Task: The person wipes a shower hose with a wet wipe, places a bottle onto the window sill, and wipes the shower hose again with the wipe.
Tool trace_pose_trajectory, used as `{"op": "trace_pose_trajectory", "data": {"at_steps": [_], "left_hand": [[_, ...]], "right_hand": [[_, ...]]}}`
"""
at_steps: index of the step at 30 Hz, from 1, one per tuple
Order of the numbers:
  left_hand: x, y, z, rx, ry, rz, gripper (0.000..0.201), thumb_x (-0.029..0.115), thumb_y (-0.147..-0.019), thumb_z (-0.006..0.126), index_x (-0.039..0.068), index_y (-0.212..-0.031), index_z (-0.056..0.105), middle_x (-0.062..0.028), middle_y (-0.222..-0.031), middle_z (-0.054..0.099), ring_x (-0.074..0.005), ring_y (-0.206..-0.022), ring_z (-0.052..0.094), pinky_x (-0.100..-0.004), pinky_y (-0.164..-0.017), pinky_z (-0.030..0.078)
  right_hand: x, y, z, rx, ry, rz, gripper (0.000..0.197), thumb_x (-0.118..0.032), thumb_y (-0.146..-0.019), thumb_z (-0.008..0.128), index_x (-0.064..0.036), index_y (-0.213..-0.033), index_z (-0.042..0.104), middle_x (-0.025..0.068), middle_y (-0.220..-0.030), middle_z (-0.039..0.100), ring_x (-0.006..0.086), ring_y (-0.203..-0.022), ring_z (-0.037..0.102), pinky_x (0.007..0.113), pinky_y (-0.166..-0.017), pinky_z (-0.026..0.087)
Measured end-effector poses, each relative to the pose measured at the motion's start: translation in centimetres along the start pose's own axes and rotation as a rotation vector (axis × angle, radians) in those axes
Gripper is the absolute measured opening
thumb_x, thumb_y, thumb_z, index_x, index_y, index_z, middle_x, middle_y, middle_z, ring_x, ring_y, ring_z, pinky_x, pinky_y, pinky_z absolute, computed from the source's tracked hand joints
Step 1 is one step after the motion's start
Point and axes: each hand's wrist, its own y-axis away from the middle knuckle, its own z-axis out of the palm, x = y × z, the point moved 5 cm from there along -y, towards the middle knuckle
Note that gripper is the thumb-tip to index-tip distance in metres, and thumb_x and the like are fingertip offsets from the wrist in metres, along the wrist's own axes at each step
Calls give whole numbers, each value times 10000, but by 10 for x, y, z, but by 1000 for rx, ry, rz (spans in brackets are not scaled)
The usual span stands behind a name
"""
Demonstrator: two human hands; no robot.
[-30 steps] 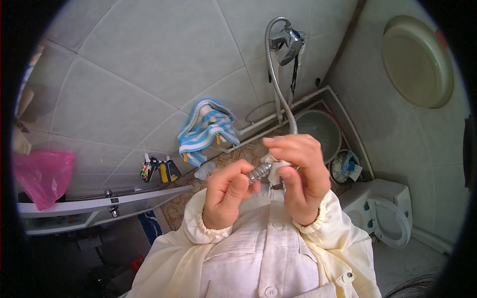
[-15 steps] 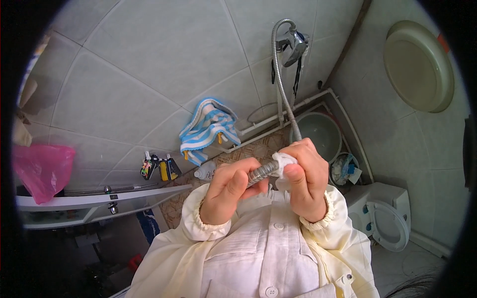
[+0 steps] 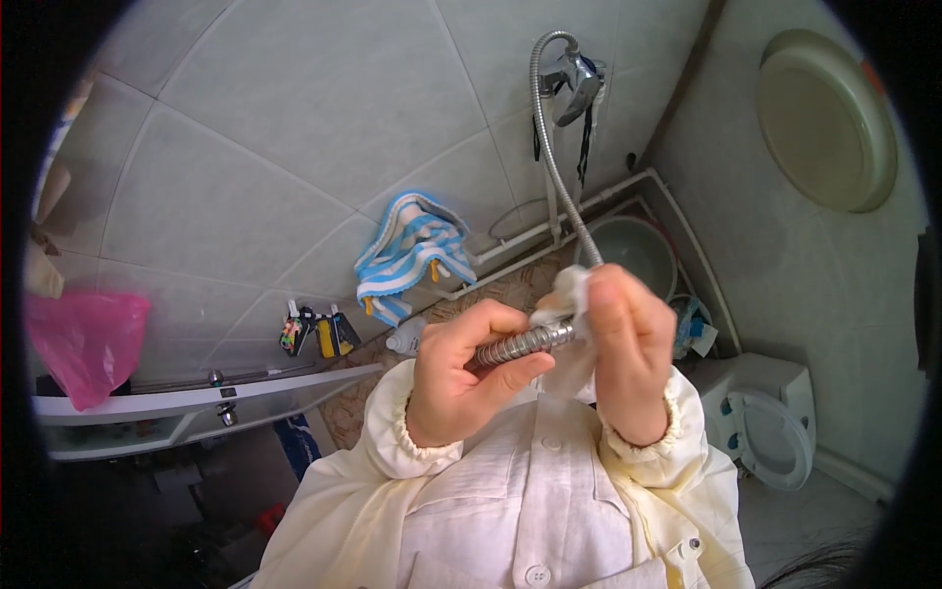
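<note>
A ribbed metal shower hose (image 3: 527,344) runs across in front of my chest. My left hand (image 3: 459,378) grips it with the thumb stretched along its lower side. Just to the right, my right hand (image 3: 633,344) pinches a crumpled white cloth or tissue (image 3: 572,294), slightly blurred, which touches the bare hose beside it. Part of the cloth hangs below the hose. Beyond my right hand the hose rises to a chrome mixer tap (image 3: 574,86) on the tiled wall. Where the hose passes behind my right hand is hidden.
A blue-and-white striped cloth (image 3: 417,257) hangs on the wall, left of the pipes. Right of my hands stand a large basin (image 3: 633,257) and a white toilet (image 3: 770,437). A washbasin counter (image 3: 294,385) and pink bag (image 3: 90,339) are at left. Another basin (image 3: 829,128) hangs right.
My right hand has shifted right, and the cloth looks looser around the hose. More of the hose shows between my hands. My left thumb has straightened along it.
</note>
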Motion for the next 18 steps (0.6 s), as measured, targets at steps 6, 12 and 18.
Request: {"op": "trace_pose_trajectory", "data": {"at_steps": [6,12,18], "left_hand": [[3,-1,4,43,66,-31,231,93,-780,727,-20,-920,580,-9,-628,585,-12,-525,447,-175,-477,336],[-8,-1,4,84,80,-113,232,49,-785,705,-30,-957,570,-6,-665,614,5,-554,457,-153,-495,336],[-10,1,0,140,210,-195,232,62,-790,702,-29,-955,567,10,-685,603,10,-571,452,-146,-508,329]], "right_hand": [[1,-5,-27,184,-300,-94,326,-247,-987,403,37,-1008,564,136,-953,635,180,-820,610,286,-759,475],[13,-3,-42,347,-395,-70,349,-277,-984,409,26,-1018,576,127,-953,642,168,-814,616,286,-738,481],[9,-2,-46,398,-320,-71,411,-329,-993,366,16,-1027,587,101,-950,642,112,-720,565,218,-641,435]]}}
